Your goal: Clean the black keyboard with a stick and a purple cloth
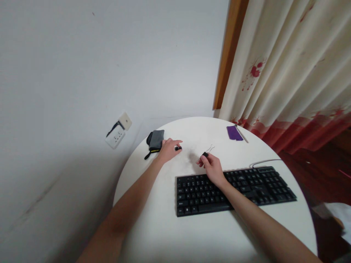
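Observation:
My left hand [167, 150] is at the far left of the white round table, its thumb and fingers closed about a small black object [178, 148] with a pale spot, too small to name. Beside that hand lies a grey pouch [157, 140] with a yellow edge and a black strap. A black binder clip [205, 155] is pinched in my right hand [213, 167], its thin wire handles pointing up and away. My right wrist passes over the black keyboard [205, 195].
A purple cloth [234, 133] lies near the table's far right edge, with a thin pale stick [242, 134] alongside. The keyboard's cable [265, 160] curves to the right. A wall socket [115, 136] is left of the table [153, 219]; a curtain [285, 73] hangs at right.

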### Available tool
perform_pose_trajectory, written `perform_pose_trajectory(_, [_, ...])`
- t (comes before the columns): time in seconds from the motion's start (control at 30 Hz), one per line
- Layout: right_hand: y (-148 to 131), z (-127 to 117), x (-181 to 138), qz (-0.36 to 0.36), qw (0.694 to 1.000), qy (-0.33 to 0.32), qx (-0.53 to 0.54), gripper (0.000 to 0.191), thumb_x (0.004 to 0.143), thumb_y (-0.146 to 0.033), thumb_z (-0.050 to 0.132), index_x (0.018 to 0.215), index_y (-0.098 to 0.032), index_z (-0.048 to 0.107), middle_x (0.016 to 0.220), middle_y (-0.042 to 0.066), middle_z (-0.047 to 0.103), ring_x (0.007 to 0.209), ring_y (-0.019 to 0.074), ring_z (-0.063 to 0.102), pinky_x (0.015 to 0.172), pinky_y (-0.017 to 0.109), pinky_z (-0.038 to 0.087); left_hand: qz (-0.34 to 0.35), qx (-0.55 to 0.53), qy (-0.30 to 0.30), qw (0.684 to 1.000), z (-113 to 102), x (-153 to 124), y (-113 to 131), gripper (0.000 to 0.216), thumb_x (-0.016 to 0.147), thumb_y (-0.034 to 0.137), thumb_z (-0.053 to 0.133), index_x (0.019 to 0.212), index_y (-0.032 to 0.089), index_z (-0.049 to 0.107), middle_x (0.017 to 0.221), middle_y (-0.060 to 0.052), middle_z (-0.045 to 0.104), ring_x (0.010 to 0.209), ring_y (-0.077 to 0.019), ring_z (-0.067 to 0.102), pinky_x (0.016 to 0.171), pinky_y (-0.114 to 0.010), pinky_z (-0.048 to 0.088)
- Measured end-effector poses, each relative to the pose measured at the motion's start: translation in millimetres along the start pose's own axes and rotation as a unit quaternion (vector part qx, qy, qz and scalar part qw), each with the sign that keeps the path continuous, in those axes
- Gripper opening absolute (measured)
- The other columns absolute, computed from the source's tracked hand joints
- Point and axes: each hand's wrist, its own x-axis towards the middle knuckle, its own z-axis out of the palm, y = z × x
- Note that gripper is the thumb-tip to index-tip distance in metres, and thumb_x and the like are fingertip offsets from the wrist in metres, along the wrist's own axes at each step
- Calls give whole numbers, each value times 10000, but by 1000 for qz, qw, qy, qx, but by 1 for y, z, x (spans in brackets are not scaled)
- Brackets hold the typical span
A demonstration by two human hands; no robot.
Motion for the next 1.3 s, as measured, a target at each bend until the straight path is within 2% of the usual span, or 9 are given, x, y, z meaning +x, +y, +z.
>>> perform_pose_trajectory(1.3, [-2,0,-1,2,1000,3,-5,336,922,-420,500,754,-166,643,741,58,686,640,153,588,607,265,447,-5,-6,7,1000,2,-3,-7,393,796,281,658,1187,294,631,1030,3,715,990,-246,565,880,-400,331])
